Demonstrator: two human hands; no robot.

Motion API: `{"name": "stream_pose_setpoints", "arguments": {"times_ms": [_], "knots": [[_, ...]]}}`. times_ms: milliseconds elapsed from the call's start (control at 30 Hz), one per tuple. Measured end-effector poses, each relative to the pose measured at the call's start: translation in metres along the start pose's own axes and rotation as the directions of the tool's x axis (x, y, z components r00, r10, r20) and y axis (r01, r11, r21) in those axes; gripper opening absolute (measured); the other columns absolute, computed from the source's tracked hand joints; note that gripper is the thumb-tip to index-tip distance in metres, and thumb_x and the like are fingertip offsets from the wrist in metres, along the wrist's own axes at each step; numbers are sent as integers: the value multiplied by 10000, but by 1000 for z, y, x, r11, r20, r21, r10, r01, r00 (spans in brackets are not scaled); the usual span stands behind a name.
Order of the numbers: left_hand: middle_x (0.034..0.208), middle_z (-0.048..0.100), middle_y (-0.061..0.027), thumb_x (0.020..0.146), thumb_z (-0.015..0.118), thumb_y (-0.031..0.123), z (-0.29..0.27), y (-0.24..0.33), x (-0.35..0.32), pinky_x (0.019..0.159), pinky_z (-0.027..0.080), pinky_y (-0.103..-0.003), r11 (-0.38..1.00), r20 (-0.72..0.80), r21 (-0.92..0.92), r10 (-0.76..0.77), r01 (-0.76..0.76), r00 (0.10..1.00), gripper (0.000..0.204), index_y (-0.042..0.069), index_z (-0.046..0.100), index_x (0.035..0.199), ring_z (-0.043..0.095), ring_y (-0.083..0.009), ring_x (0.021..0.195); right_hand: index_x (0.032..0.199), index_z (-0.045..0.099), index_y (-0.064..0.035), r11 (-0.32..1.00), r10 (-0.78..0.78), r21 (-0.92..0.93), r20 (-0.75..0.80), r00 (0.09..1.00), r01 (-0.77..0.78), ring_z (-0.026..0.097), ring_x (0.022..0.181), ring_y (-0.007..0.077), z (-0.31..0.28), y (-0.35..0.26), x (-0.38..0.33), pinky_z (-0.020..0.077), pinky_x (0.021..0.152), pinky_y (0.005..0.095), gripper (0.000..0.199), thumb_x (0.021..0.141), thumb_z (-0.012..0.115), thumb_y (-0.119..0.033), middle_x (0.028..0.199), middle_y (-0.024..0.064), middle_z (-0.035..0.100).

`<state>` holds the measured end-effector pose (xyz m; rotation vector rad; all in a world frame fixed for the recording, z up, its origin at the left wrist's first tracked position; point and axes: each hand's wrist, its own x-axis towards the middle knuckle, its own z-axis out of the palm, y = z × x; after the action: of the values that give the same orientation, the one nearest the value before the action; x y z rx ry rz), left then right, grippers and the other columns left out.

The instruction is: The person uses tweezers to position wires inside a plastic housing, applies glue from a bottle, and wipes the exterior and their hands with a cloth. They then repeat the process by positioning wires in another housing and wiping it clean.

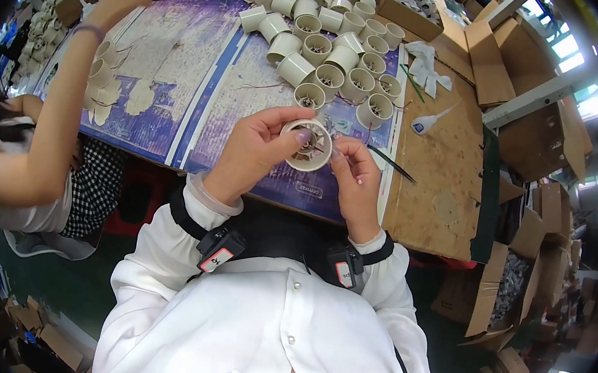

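My left hand [258, 147] grips a cream plastic cup-shaped housing [296, 161] over the near edge of the table. Its thumb reaches over the rim onto the metal parts inside, and the cup's open mouth faces up toward me. At the cup's right side, my right hand [358, 182] has thumb and forefinger closed in a pinch beside the rim. Whatever sits between those fingertips is too small to make out. Just beyond my hands stand similar cream cups [310, 97], several with metal parts and thin reddish wires showing.
Right of the cups lie a dark thin tool [392, 163], a green stick [412, 83], a white glove [425, 67] and a white teardrop-shaped object [430, 120]. A co-worker's arm [59, 110] extends over the table at left. Cardboard boxes [515, 282] crowd the right side.
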<state>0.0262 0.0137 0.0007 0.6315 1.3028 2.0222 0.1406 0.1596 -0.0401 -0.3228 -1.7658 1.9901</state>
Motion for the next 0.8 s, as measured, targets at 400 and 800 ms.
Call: {"name": "stream_pose_setpoints", "arguments": {"times_ms": [400,800], "knots": [[991,654,-75,917,558,97,-15,-6,6,742,517,-227,986,-79,130,-91,100,993,325,-36,556,1213,633,-102,833,1051,579,-41,657,-274,-582,407,871,479,591,1008,252,-14,-78,3,410,966,333,338,747,719,-91,1058,102,633],[989,660,-85,858,618,62,-7,-1,4,745,508,-219,991,-56,33,-125,127,991,357,-53,564,1191,619,-91,855,886,591,-25,621,-394,-638,249,885,456,562,800,318,2,-27,13,435,699,370,122,782,653,-35,835,119,593]]}}
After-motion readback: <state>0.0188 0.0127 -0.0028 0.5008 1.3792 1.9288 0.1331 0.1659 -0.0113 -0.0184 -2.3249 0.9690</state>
